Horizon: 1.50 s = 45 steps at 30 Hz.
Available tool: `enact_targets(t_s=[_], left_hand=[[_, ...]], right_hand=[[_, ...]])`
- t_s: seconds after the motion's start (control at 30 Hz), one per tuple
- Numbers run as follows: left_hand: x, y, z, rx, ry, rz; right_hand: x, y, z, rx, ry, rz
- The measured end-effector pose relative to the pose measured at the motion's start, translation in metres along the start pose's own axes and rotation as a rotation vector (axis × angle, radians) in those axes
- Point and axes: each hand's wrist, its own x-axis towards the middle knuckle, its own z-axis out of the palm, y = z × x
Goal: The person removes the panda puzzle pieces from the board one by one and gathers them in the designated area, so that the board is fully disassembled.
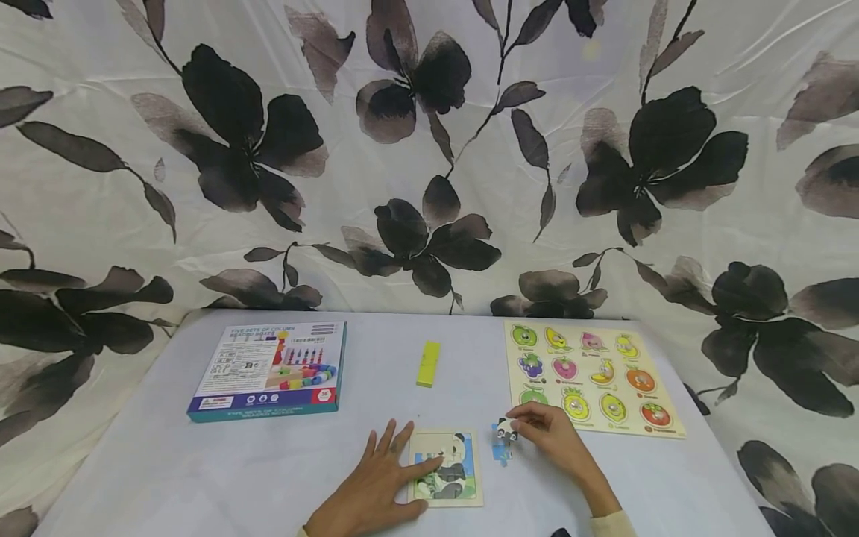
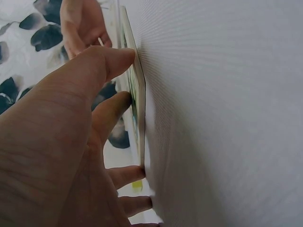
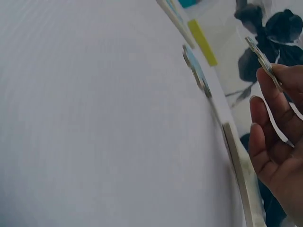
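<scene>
A panda jigsaw board (image 1: 479,477) lies near the front of the table, partly filled with pieces. My left hand (image 1: 376,485) rests beside it with fingers spread, its index finger across the picture. In the left wrist view, the thumb touches the rim of the board (image 2: 141,99). Right of the board, my right hand (image 1: 553,441) pinches a black-and-white puzzle piece (image 1: 505,429) between thumb and fingers. The right wrist view shows that thin piece (image 3: 261,57) raised off the table. Just below it in the head view lies a blue puzzle piece (image 1: 502,452).
A yellow block (image 1: 428,364) lies beyond the panda board. A boxed set of beads (image 1: 268,369) sits at the left. The fruit picture board (image 1: 590,377) lies at the back right, close to my right hand. A floral cloth (image 1: 429,149) hangs behind the table.
</scene>
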Motion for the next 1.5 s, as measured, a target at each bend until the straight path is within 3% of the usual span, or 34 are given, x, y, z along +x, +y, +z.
enact_targets(t_s=[0.43,0.63,1.17,1.5], left_hand=[[-0.001,-0.002,0.001,-0.006,0.008,0.01],[-0.001,-0.001,0.0,-0.002,0.011,0.012],[0.0,0.001,-0.001,-0.021,0.006,0.002],[-0.001,0.001,-0.001,-0.014,0.008,-0.007]], right_hand=[[-0.021,0.016,-0.033,-0.056,-0.059,0.085],[-0.022,0.019,-0.033,-0.127,-0.057,0.1],[-0.02,0.019,-0.028,-0.244,-0.046,0.02],[-0.019,0.019,-0.028,-0.285,-0.023,0.059]])
